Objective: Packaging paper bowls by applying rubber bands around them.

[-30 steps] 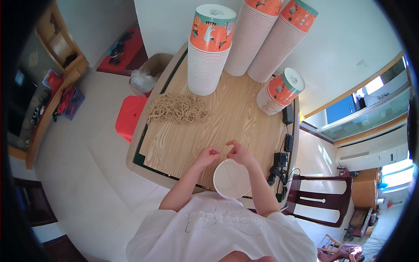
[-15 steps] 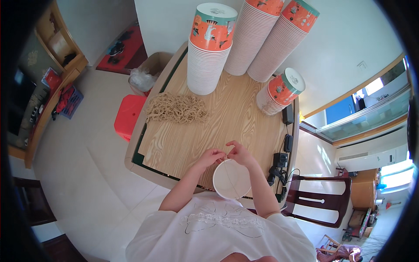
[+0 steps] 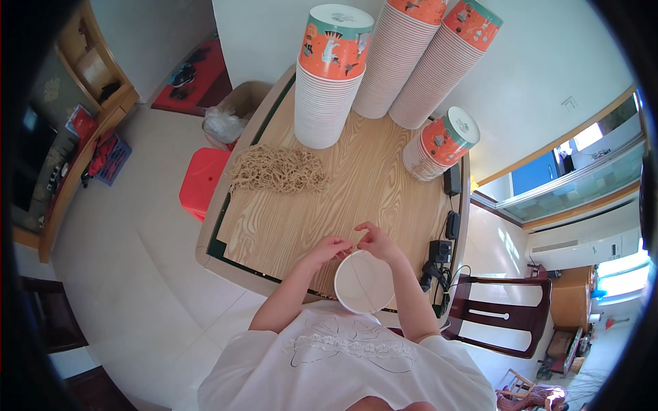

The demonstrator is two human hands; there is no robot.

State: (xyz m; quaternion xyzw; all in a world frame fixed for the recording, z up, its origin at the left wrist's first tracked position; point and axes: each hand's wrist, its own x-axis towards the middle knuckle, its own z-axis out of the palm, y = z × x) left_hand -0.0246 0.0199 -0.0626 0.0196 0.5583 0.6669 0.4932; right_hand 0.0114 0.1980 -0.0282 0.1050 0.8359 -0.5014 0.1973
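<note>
A white-lined paper bucket (image 3: 349, 291) is tilted against the near table edge in front of my shirt, its open mouth facing up. One thin tan string (image 3: 362, 283) runs across that mouth from the far rim to the near rim. At the far rim, my left hand (image 3: 330, 249) pinches with thumb and forefinger closed. My right hand (image 3: 379, 244) is beside it, thumb and bent forefinger closed on the string near the same spot. The fingertips nearly meet, and the string's ends between them are too small to make out.
A loose heap of tan strings (image 3: 279, 170) lies at the table's left. Tall stacks of upturned paper buckets (image 3: 327, 103) stand at the back, with a shorter stack (image 3: 435, 151) at the right. Black adapters and cables (image 3: 440, 252) line the right edge, near a dark wooden chair (image 3: 504, 314).
My left fingertips have shifted slightly left at the far rim. The bucket and my right hand look nearly the same.
</note>
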